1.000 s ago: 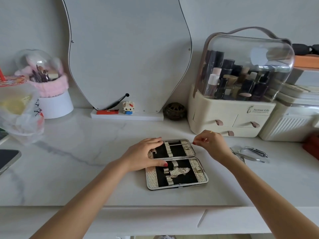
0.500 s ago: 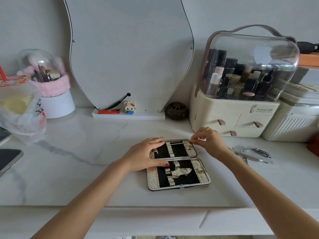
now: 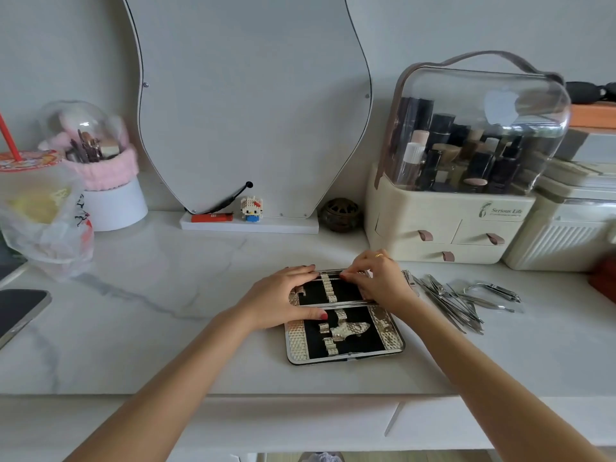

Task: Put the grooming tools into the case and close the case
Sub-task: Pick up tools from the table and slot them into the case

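An open grooming case lies flat on the white marble table, its black lining and snakeskin straps showing, with no tool seen in the uncovered straps. My left hand rests on the case's left side, fingers laid over the far half and thumb on the near half. My right hand hovers over the far half's right part, fingertips pinching what looks like a thin metal tool along the far rim. A pile of loose steel grooming tools, with a nail clipper, lies just right of the case.
A cream cosmetics organiser with a clear dome stands behind the tools. A mirror leans on the wall, a brown pot beside it. At left are a bagged drink cup, a brush holder and a phone.
My right hand has moved left from beside the case onto its far half, fingers still pinched. My left hand has stayed on the case's left side.
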